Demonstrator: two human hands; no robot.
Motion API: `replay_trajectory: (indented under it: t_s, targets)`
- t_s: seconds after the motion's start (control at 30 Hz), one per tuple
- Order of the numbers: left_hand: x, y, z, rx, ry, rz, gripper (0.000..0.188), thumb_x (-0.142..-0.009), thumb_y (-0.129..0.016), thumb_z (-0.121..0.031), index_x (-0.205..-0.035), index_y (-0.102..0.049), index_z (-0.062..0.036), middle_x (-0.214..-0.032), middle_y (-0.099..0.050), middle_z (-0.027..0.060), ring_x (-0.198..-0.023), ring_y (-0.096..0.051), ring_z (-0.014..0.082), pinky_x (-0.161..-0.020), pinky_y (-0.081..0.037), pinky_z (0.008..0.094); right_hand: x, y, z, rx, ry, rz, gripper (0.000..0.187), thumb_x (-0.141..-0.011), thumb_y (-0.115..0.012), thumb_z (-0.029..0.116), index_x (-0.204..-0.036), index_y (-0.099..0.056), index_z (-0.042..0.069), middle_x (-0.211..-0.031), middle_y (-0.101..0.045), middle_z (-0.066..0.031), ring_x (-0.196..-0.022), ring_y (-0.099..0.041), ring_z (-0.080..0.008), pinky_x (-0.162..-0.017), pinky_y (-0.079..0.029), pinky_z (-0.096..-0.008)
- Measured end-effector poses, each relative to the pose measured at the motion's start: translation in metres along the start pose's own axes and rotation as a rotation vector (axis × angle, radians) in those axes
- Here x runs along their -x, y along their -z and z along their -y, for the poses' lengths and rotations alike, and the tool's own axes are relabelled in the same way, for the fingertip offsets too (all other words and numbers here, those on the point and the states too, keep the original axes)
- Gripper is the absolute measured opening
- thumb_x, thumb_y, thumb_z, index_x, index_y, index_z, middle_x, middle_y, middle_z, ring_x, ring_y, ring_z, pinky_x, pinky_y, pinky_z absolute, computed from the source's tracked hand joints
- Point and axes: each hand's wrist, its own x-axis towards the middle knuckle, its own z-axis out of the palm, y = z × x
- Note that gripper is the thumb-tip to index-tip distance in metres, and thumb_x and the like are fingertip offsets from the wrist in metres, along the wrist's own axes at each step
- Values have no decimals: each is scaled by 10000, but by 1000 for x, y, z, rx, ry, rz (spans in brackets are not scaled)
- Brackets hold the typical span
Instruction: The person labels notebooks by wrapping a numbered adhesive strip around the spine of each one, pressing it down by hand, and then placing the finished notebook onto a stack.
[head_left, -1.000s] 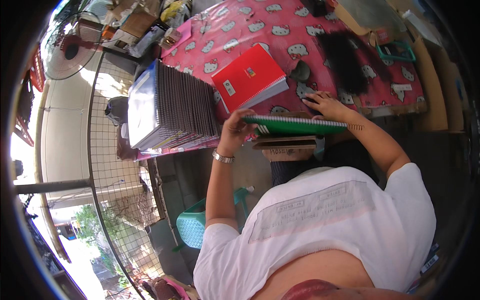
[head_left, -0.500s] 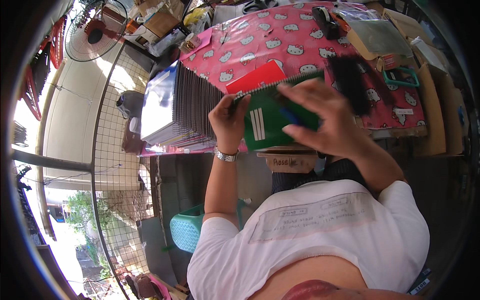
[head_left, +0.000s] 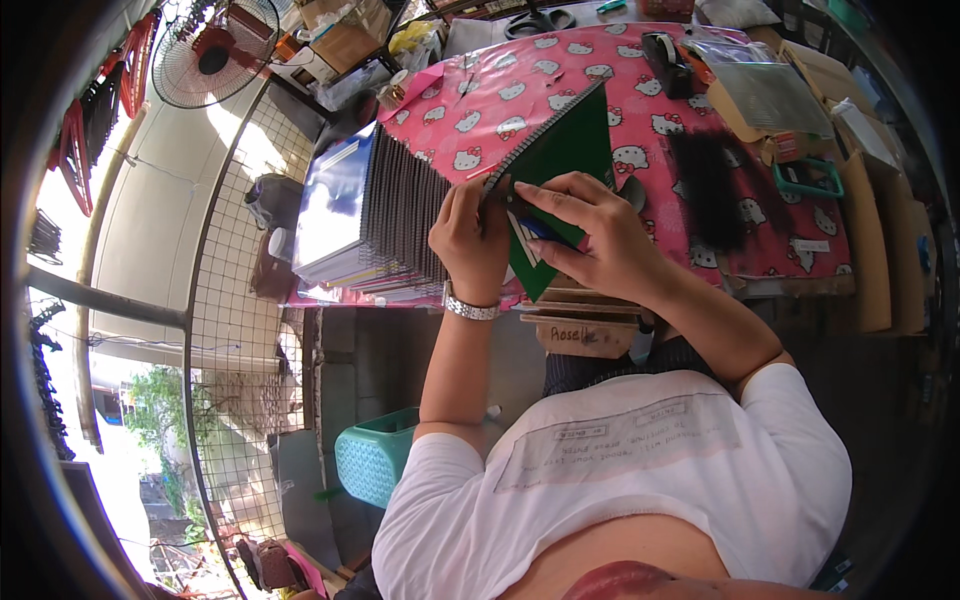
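Note:
A green spiral-bound notebook [head_left: 565,150] is lifted and tilted above the table with the pink patterned cloth [head_left: 640,90]. My left hand [head_left: 470,240] grips its spiral edge at the lower left; a metal watch sits on that wrist. My right hand [head_left: 590,235] lies over the lower cover, fingers spread on it and pinching near the spiral. To the left of my hands, a tall stack of spiral notebooks [head_left: 375,215] rests on the table's left end. The red notebook seen earlier is hidden.
A tape dispenser [head_left: 665,55], a clear plastic sleeve [head_left: 765,90], a teal item [head_left: 805,178] and cardboard boxes [head_left: 880,200] sit at the table's right. A wire mesh fence [head_left: 235,330] and a fan [head_left: 215,50] are on the left. Below stands a teal basket [head_left: 375,465].
The green notebook rose from flat at the table's front edge to tilted upright in both hands. My right hand moved from its far edge onto the cover.

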Motion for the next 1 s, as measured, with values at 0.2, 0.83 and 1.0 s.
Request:
replay_trajectory:
  t_s: [0.2, 0.83, 1.0]
  targets:
    - [3, 6, -5, 17, 63, -11, 213, -766, -635, 74, -952, -686, -18, -751, -646, 66, -574, -569, 138, -531, -432, 263, -5, 4, 3, 0, 46, -3, 586, -756, -767, 72, -1317, -599, 48, -1091, -616, -121, -980, -611, -262, -862, -503, -346]
    - [-73, 123, 168, 265, 534, -504, 137, -933, -645, -96, -969, -717, 14, -879, -721, 104, -713, -655, 157, -647, -535, 295, 24, 13, -72, -150, -392, 160, 457, -847, -673, 211, -1262, -579, 41, -1113, -617, -122, -1002, -602, -225, -886, -472, -334]
    - [-70, 180, 250, 338, 904, -665, 185, -952, -628, -125, -942, -693, 48, -852, -704, 138, -708, -671, 206, -563, -551, 309, 164, 30, -177, 311, -514, 383, 420, -770, -708, 162, -1164, -617, 46, -1092, -600, -160, -1032, -593, -348, -971, -454, -395]
